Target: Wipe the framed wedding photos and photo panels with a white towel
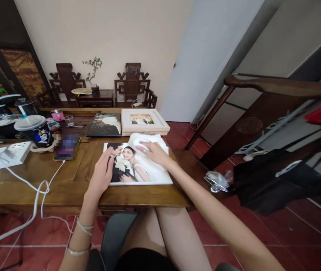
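Note:
A photo panel (126, 171) with white edges lies flat on the wooden table in front of me. It shows a couple, one in a dark suit and one in white. My left hand (104, 169) rests along its left edge, fingers stretched and close together. On the panel's upper right part lies a fluffy white cloth (160, 142), reaching past the back edge. My right hand (154, 151) lies on top of this cloth, fingers extended and somewhat apart. Where the cloth ends against the white of the picture is hard to make out.
Behind the panel are a dark photo album (104, 126) and a pale framed picture box (160, 126). To the left are a phone (67, 146) on a cable, a lidded cup (37, 131) and a power strip (16, 154). A wooden chair (262, 84) stands at the right.

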Motion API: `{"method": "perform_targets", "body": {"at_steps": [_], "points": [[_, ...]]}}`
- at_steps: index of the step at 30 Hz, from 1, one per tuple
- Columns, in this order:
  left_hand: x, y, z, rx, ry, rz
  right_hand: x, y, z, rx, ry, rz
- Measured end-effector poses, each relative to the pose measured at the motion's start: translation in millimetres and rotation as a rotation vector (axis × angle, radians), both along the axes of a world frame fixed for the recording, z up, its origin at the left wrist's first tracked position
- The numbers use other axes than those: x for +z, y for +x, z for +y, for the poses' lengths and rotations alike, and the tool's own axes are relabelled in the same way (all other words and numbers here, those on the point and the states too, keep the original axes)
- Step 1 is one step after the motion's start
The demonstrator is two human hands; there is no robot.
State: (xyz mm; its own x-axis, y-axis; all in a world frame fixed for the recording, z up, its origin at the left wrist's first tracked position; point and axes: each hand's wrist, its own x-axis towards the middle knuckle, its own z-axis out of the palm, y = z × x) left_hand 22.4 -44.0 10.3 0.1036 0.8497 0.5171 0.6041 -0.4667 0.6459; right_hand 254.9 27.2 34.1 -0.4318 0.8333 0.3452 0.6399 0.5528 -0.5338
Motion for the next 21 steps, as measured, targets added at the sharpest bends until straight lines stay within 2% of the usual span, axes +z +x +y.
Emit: {"method": "perform_targets", "body": {"at_steps": [3,5,8,10,13,15,18,21], "points": [[2.9,-3,1,0.059,-0.071,-0.32,2.7,-43,5,0.069,0.025,-0.018],[4.4,-6,3,0.089,-0.19,-0.606,5.0,-60,-9,0.191,0.041,-0.054],[10.4,-9,2,0.101,-0.317,-0.932,8.9,-60,-50,0.416,0.069,-0.119],[17.8,-8,-2,0.088,-0.325,-1.062,10.5,-49,-80,0.476,0.083,-0.137],[32.9,-3,-14,0.066,-0.287,-1.163,9.6,-36,-115,0.407,0.145,-0.166],[44.4,-1,-26,0.035,-0.251,-1.184,7.5,-37,-127,0.315,0.219,-0.201],[62.4,2,-46,-0.029,-0.174,-1.172,5.2,-48,-133,0.155,0.368,-0.234],[77.5,5,-65,-0.099,-0.107,-1.135,6.6,-56,-132,0.054,0.534,-0.158]]}}
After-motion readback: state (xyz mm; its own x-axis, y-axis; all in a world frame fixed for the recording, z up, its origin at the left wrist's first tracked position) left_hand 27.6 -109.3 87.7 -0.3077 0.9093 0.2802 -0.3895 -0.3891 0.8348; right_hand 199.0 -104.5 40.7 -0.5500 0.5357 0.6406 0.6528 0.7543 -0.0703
